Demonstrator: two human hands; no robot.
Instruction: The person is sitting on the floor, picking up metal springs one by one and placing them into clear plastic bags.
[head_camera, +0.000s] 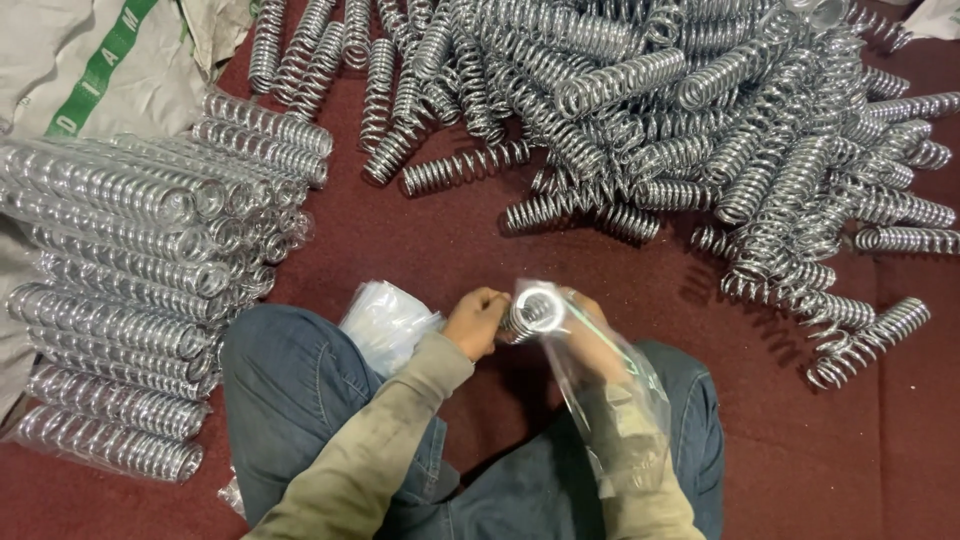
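Observation:
My left hand (476, 318) grips the end of a shiny metal coil spring (530, 312) and holds it at the mouth of a clear plastic sleeve bag (610, 400). My right hand (585, 318) holds the bag's opening, and the bag drapes back over my right forearm. Both hands meet just above my knees, which are in blue jeans. A small heap of empty clear bags (385, 320) lies by my left knee.
A big loose pile of bare coil springs (690, 120) covers the dark red floor ahead and to the right. Stacked rows of bagged springs (130, 290) lie on the left. A white woven sack (90, 70) sits at the top left.

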